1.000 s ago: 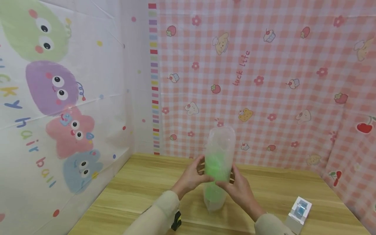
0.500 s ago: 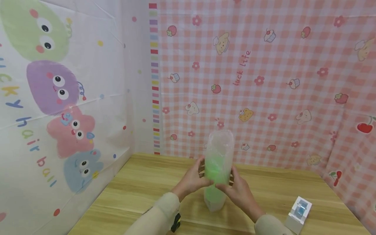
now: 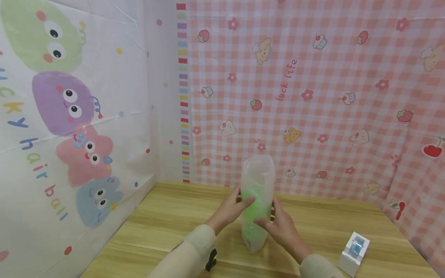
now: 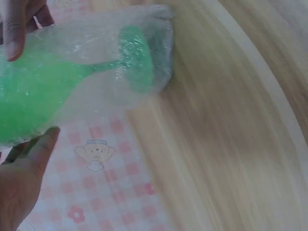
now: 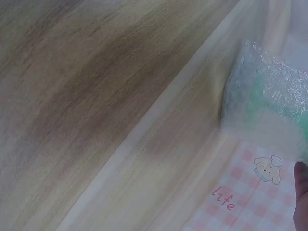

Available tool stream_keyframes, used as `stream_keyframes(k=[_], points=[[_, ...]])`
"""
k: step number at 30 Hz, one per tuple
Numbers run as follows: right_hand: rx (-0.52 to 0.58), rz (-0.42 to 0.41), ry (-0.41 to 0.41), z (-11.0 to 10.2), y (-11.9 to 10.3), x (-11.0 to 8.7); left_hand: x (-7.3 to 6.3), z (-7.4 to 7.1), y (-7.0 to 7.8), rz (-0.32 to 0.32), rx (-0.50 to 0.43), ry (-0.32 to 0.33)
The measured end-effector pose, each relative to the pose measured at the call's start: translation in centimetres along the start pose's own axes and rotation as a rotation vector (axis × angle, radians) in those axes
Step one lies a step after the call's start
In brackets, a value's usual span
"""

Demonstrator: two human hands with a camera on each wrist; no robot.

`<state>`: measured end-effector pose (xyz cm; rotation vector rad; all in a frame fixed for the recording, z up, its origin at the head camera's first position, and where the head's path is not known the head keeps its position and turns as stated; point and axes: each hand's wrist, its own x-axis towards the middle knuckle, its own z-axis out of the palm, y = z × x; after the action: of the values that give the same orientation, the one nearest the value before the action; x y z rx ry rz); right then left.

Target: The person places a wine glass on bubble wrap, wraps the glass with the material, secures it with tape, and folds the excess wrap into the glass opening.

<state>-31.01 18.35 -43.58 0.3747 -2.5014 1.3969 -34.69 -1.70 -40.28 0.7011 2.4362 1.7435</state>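
Observation:
A green stemmed goblet (image 4: 33, 91), sheathed in a tall sleeve of bubble wrap (image 3: 258, 170), stands nearly upright on the wooden table (image 3: 167, 216) in the head view. My left hand (image 3: 230, 209) holds it on the left side, the thumb laid across the front of the wrap. On the opposite side my right hand (image 3: 283, 228) grips it a little lower, its thumb also on the front. The left wrist view shows the goblet's bowl, thin stem and round foot through the wrap. Only a fingertip (image 5: 301, 180) of the right hand appears in the right wrist view.
To the right on the table is a small white box (image 3: 354, 254) with a blue picture on top. A black object (image 3: 211, 260) with a yellow-green mark lies partly hidden by the left sleeve. Behind the table hangs a pink checked cloth (image 3: 313, 116).
My left thumb has moved up from beside the right thumb onto the front of the wrap. The wrapped goblet's top sits slightly lower and further left.

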Motion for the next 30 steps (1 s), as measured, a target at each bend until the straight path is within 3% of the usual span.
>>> stream_keyframes(k=[7, 15, 19, 27, 30], points=[[-0.005, 0.046, 0.005, 0.0, 0.1, 0.2, 0.5, 0.2, 0.7, -0.073, 0.015, 0.017], [0.005, 0.075, -0.023, -0.5, -0.3, 0.3, 1.0, 0.5, 1.2, -0.078, 0.024, 0.032], [0.017, 0.044, -0.039, -1.0, -0.6, 0.4, 1.1, 0.5, 1.5, -0.09, 0.025, 0.038], [0.02, -0.122, 0.043, -2.0, -1.5, 1.0, 1.2, 0.5, 2.3, -0.104, -0.017, 0.033], [0.034, -0.094, 0.031, -2.1, -1.8, 1.2, 1.3, 0.5, 2.3, -0.109, -0.035, 0.024]])
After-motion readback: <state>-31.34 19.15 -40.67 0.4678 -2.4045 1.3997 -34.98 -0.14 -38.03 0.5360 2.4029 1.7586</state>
